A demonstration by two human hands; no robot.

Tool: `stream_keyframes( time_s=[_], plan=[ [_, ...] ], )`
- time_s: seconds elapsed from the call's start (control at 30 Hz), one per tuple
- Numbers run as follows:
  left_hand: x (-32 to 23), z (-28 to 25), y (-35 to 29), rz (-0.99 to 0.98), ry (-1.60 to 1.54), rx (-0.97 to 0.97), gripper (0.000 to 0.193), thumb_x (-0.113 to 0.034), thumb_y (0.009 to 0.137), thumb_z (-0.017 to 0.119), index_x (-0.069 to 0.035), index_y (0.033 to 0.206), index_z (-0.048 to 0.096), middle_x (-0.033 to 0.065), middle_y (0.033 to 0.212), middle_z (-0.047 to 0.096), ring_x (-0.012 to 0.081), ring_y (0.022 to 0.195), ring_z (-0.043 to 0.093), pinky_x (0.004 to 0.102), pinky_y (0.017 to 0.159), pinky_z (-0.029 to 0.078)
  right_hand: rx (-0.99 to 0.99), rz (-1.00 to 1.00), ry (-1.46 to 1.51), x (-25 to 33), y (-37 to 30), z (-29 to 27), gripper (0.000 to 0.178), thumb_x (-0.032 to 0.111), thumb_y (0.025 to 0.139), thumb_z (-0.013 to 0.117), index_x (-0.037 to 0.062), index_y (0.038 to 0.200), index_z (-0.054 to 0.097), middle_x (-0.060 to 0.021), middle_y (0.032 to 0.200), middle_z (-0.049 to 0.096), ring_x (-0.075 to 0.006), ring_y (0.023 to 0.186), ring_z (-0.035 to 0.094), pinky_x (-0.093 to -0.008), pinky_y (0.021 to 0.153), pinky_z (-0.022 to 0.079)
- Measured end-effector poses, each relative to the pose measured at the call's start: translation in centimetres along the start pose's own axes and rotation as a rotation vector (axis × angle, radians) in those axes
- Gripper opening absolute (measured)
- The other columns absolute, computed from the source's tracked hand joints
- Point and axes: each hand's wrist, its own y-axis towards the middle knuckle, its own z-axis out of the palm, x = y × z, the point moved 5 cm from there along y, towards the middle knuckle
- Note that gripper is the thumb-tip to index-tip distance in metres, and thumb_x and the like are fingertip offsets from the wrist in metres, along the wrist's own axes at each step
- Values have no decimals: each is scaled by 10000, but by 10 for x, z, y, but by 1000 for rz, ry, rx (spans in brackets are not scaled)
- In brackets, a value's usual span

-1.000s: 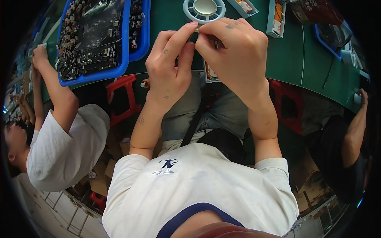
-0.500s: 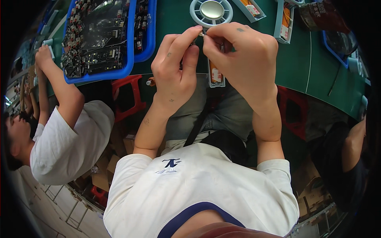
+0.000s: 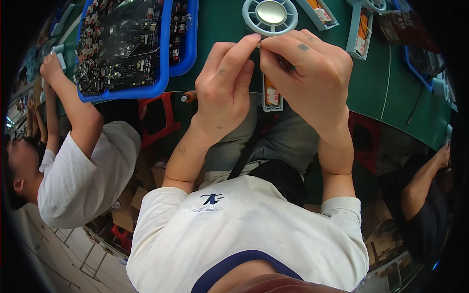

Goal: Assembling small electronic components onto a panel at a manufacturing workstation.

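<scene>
Upper centre, right hand pinches a tiny piece, can't tell if left hand does, its smallness risking a slip!

11 o'clock: 2 blue trays | 1 o'clock: 3 grey housings, 2 spoked rings | 2 o'clock: 1 blue tray

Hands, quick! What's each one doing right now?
Left hand: curled, right at a tiny pale part; can't tell if it's gripping.
Right hand: closed, seems to be pinching that tiny pale part.
</scene>
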Motion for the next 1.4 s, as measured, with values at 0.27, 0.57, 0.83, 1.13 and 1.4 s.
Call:
stream_keyframes(
  time_s=[0.27, 0.57, 0.83, 1.13, 1.4],
  plan=[
    [7, -5, -7, -424, -470, -160, 303, -48, 966, 648, -60, 1269, 650, 75, 981, 617, 125, 788, 570, 246, 670, 468, -73, 165, 180, -1, -14, -12, 179, 2, 759, 813, 46, 920, 749, -59, 906, 730, -129, 644, 667, -229, 577, 521],
    [-5, -9, -15, -364, -348, 87, 278, -105, 1002, 639, -7, 1261, 655, -17, 883, 607, 42, 804, 548, 182, 693, 409, -197, 475, 477, -18, -35, -12, 108, 26, 838, 797, -2, 931, 748, -57, 854, 735, -99, 724, 687, -212, 652, 543],
    [-21, -7, 13, -204, -42, 79, 241, -166, 958, 716, -57, 1173, 717, -6, 655, 574, 44, 593, 492, 227, 542, 370, -93, 450, 734, -22, -17, -5, 134, 91, 859, 791, -9, 944, 766, -66, 826, 751, -99, 761, 718, -218, 681, 562],
    [-6, -23, 0, -321, -60, 77, 226, -168, 934, 738, -39, 1120, 727, 1, 644, 573, 51, 575, 495, 232, 529, 372, -137, 428, 620, -33, 0, -12, 175, 39, 878, 747, -22, 1041, 750, -72, 903, 752, -128, 847, 729, -245, 788, 587],
    [25, -26, -1, -611, -597, 33, 212, -167, 943, 730, 6, 1066, 730, -19, 808, 664, 44, 685, 570, 216, 598, 427, 161, 293, 502, 0, 9, 1, 176, 7, 840, 750, -6, 1016, 746, -83, 912, 743, -130, 878, 724, -258, 798, 585]
  ],
)
